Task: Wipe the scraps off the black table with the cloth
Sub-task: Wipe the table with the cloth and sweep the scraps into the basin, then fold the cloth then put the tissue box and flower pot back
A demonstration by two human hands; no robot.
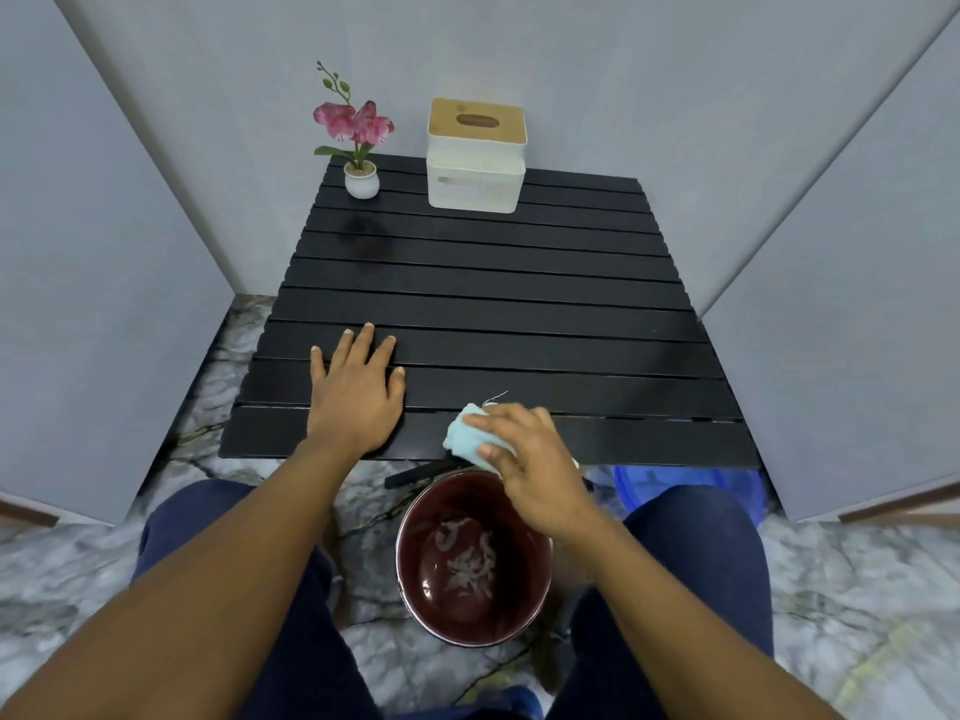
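From the head camera I look down past two knees in dark blue trousers (711, 558) to a dark red bucket (524, 610) standing on the marble floor (83, 579) between them; pale scraps (467, 556) lie in its bottom. Just above the bucket's far rim, my right hand (530, 472) is closed around a light blue cloth (467, 436), thumb and fingers pinching it into a wad at the near edge of the black table (519, 304). The cloth sits on the nearest slat, partly over the edge, with a thin loose thread sticking up from its far side. A black handle-like bar (415, 472) shows under the table edge, beside the bucket rim; I cannot tell what it belongs to. To the left, my left hand (356, 392) lies flat on the near slats, palm down, fingers spread and pointing away. Something blue (691, 483) shows on the floor under the table's near right corner. The middle of the slatted top is bare, with a dull smudge towards the far left. At the far edge stand a small white pot with pink flowers (358, 148) on the left and a white tissue box (475, 158) with a wooden lid beside it, both against the grey wall (571, 54).
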